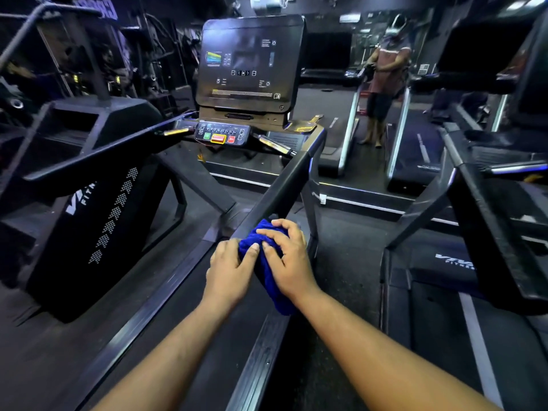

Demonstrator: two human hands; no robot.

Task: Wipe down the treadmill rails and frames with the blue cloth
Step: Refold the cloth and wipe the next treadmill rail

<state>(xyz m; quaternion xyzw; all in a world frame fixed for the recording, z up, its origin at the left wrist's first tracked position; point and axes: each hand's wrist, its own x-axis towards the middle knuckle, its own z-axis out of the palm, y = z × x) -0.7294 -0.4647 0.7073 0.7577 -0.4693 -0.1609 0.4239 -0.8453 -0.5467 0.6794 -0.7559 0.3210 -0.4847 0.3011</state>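
Note:
A bunched blue cloth (pixel 268 262) is wrapped over the near end of the treadmill's black right handrail (pixel 284 185). My left hand (pixel 229 268) grips the cloth from the left, thumb on top. My right hand (pixel 286 256) curls over the cloth from the right, fingers on its top. The cloth's tail hangs down between my wrists. The rail runs up and away to the console (pixel 249 60) with its button panel (pixel 222 134). The left handrail (pixel 98 155) slopes down on the other side.
A black stair machine (pixel 89 203) stands close on the left. Another treadmill (pixel 474 232) is on the right. A mirror ahead reflects a person (pixel 385 81). The side foot rail (pixel 261 357) and belt lie below my arms.

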